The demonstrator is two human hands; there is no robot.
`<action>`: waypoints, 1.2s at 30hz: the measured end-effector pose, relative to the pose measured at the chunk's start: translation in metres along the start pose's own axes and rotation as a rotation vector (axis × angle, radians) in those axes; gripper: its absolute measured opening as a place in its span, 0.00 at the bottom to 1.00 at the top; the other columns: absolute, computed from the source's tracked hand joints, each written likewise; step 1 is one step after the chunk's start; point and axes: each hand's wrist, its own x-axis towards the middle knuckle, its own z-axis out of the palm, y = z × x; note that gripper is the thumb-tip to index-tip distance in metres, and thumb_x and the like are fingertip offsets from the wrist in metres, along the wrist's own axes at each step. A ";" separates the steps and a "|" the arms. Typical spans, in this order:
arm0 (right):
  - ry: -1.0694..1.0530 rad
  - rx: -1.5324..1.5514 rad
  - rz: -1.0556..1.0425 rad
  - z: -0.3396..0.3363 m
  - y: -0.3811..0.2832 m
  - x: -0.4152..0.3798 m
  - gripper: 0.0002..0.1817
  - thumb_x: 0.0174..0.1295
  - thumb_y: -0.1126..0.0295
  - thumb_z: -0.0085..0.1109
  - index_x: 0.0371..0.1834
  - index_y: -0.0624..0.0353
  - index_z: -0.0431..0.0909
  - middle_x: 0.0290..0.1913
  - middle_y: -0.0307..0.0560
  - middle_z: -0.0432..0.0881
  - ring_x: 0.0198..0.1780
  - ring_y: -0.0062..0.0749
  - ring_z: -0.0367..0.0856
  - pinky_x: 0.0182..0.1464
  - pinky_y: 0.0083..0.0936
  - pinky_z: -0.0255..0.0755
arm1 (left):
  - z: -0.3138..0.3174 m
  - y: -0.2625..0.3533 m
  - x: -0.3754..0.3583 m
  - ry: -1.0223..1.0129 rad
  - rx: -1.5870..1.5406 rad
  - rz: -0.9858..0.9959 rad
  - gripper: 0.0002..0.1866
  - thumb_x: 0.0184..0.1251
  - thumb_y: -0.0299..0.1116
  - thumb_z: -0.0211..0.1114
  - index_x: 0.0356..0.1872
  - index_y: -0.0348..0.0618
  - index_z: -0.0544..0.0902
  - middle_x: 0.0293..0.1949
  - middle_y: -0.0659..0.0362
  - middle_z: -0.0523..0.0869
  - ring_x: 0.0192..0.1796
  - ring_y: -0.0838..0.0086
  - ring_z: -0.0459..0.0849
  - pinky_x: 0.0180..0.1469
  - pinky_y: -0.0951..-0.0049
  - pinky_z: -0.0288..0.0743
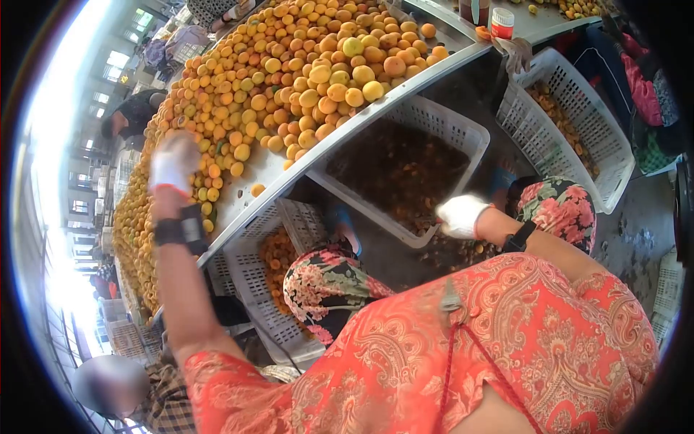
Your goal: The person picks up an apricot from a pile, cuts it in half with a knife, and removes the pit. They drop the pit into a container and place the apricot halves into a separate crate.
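Metal table edge [434,74] between apricots [337,92] and crate [452,124]

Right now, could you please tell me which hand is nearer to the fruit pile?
Left. The left hand is at the fruit pile, too blurred to show contact; the right hand is off the table, by the rim of the middle crate.

Table [235,202] smooth metal (dull sheen); crate [533,130] matt plastic; glove [463,215] matt cloth; fruit [337,92] smooth-skinned.
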 end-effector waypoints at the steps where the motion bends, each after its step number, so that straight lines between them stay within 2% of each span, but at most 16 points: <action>1: 0.002 -0.002 -0.001 0.001 0.002 0.003 0.16 0.60 0.62 0.56 0.46 0.56 0.86 0.44 0.56 0.88 0.48 0.52 0.86 0.50 0.42 0.79 | 0.022 -0.063 0.028 0.015 0.496 0.440 0.13 0.66 0.35 0.62 0.47 0.43 0.87 0.43 0.59 0.87 0.43 0.72 0.84 0.45 0.71 0.77; 2: 0.000 -0.006 -0.005 0.003 0.004 0.005 0.16 0.60 0.61 0.56 0.45 0.56 0.86 0.43 0.56 0.88 0.47 0.52 0.86 0.49 0.42 0.79 | 0.063 -0.015 -0.015 -0.008 0.075 -0.142 0.14 0.67 0.33 0.61 0.50 0.41 0.86 0.46 0.58 0.88 0.46 0.72 0.84 0.53 0.74 0.75; 3: 0.003 -0.006 -0.003 0.002 0.004 0.005 0.16 0.60 0.61 0.56 0.44 0.56 0.86 0.41 0.57 0.88 0.46 0.52 0.87 0.49 0.42 0.80 | 0.079 -0.068 0.007 0.010 0.162 0.054 0.16 0.66 0.31 0.62 0.53 0.39 0.85 0.48 0.57 0.88 0.43 0.73 0.84 0.49 0.72 0.77; 6: -0.017 -0.008 -0.003 0.005 0.008 0.006 0.16 0.60 0.60 0.55 0.43 0.57 0.85 0.40 0.57 0.87 0.45 0.54 0.86 0.48 0.44 0.79 | 0.112 -0.081 0.011 0.013 0.350 -0.041 0.23 0.62 0.30 0.65 0.61 0.49 0.82 0.54 0.54 0.84 0.46 0.71 0.85 0.50 0.71 0.77; 7: -0.017 0.018 -0.003 0.014 0.014 0.011 0.16 0.60 0.60 0.55 0.43 0.57 0.86 0.40 0.57 0.87 0.44 0.54 0.86 0.48 0.44 0.79 | 0.116 -0.079 0.012 0.012 0.511 -0.096 0.27 0.60 0.34 0.66 0.64 0.54 0.79 0.58 0.50 0.81 0.55 0.62 0.84 0.57 0.67 0.76; 10: -0.087 -0.014 0.035 0.005 0.009 0.012 0.16 0.60 0.60 0.55 0.43 0.56 0.86 0.40 0.57 0.87 0.45 0.54 0.86 0.48 0.44 0.79 | 0.121 -0.086 0.027 -0.073 0.811 -0.098 0.31 0.58 0.38 0.67 0.66 0.56 0.76 0.59 0.47 0.80 0.59 0.55 0.81 0.60 0.62 0.76; 12: -0.100 0.000 0.070 -0.002 0.002 0.006 0.16 0.60 0.60 0.55 0.42 0.56 0.87 0.40 0.57 0.87 0.45 0.54 0.86 0.48 0.44 0.79 | 0.120 -0.107 0.046 -0.126 0.773 -0.076 0.32 0.57 0.40 0.68 0.67 0.57 0.75 0.60 0.45 0.79 0.62 0.51 0.79 0.61 0.58 0.75; 16: -0.097 0.055 0.067 -0.004 0.000 0.010 0.16 0.59 0.61 0.55 0.44 0.56 0.86 0.40 0.57 0.87 0.45 0.54 0.86 0.48 0.44 0.79 | 0.119 -0.093 0.050 -0.140 0.695 -0.133 0.28 0.55 0.33 0.69 0.61 0.53 0.78 0.57 0.44 0.81 0.57 0.52 0.83 0.59 0.61 0.77; 18: -0.107 0.090 0.062 -0.003 -0.002 0.005 0.17 0.59 0.61 0.54 0.45 0.55 0.86 0.41 0.57 0.87 0.45 0.54 0.86 0.48 0.43 0.79 | 0.123 -0.094 0.054 -0.248 0.840 -0.167 0.26 0.54 0.30 0.67 0.59 0.49 0.78 0.53 0.44 0.84 0.54 0.52 0.84 0.57 0.62 0.78; 20: -0.092 0.044 0.052 -0.001 -0.001 0.007 0.16 0.59 0.61 0.54 0.44 0.56 0.86 0.41 0.57 0.87 0.45 0.54 0.86 0.47 0.43 0.79 | 0.120 -0.102 0.042 -0.214 0.717 -0.134 0.23 0.57 0.31 0.64 0.57 0.49 0.79 0.44 0.46 0.87 0.47 0.57 0.87 0.48 0.63 0.80; 25: 0.024 0.016 0.012 0.004 -0.001 0.005 0.15 0.63 0.61 0.52 0.40 0.59 0.83 0.37 0.59 0.86 0.41 0.56 0.86 0.44 0.46 0.79 | 0.121 -0.093 0.010 -0.234 0.583 -0.186 0.25 0.55 0.29 0.65 0.58 0.46 0.79 0.44 0.52 0.86 0.37 0.68 0.84 0.37 0.69 0.78; 28: 0.229 0.034 -0.034 0.008 0.004 0.007 0.13 0.64 0.61 0.53 0.38 0.61 0.78 0.33 0.61 0.85 0.38 0.59 0.85 0.42 0.48 0.78 | 0.124 -0.064 -0.023 -0.166 -0.290 -0.187 0.25 0.59 0.20 0.60 0.60 0.39 0.77 0.49 0.57 0.84 0.33 0.73 0.80 0.30 0.75 0.75; 30: 0.384 0.127 -0.110 0.003 0.006 0.006 0.12 0.64 0.62 0.56 0.41 0.60 0.75 0.29 0.61 0.83 0.36 0.60 0.84 0.40 0.49 0.77 | 0.119 -0.024 -0.061 -0.206 -0.586 -0.157 0.25 0.60 0.20 0.60 0.62 0.36 0.75 0.49 0.56 0.82 0.35 0.74 0.81 0.35 0.78 0.77; 31: 0.428 0.161 -0.114 -0.005 0.004 0.002 0.12 0.65 0.61 0.56 0.41 0.59 0.74 0.29 0.60 0.83 0.36 0.60 0.84 0.40 0.49 0.77 | 0.121 -0.004 -0.083 -0.206 -0.588 -0.158 0.25 0.60 0.20 0.60 0.62 0.36 0.75 0.49 0.56 0.82 0.35 0.74 0.81 0.35 0.78 0.77; 33: 0.497 0.269 -0.135 -0.025 -0.005 -0.008 0.13 0.66 0.60 0.57 0.41 0.59 0.74 0.29 0.59 0.84 0.36 0.59 0.84 0.39 0.48 0.76 | 0.127 0.034 -0.122 -0.167 -0.891 0.079 0.25 0.61 0.20 0.61 0.63 0.34 0.74 0.49 0.55 0.81 0.42 0.73 0.82 0.43 0.78 0.78; 36: 0.591 0.387 -0.201 -0.051 -0.011 -0.025 0.13 0.68 0.61 0.58 0.38 0.60 0.74 0.31 0.58 0.84 0.37 0.53 0.85 0.38 0.40 0.75 | 0.133 0.065 -0.171 -0.155 -0.887 0.135 0.27 0.60 0.18 0.60 0.63 0.34 0.73 0.52 0.54 0.79 0.50 0.71 0.81 0.51 0.75 0.78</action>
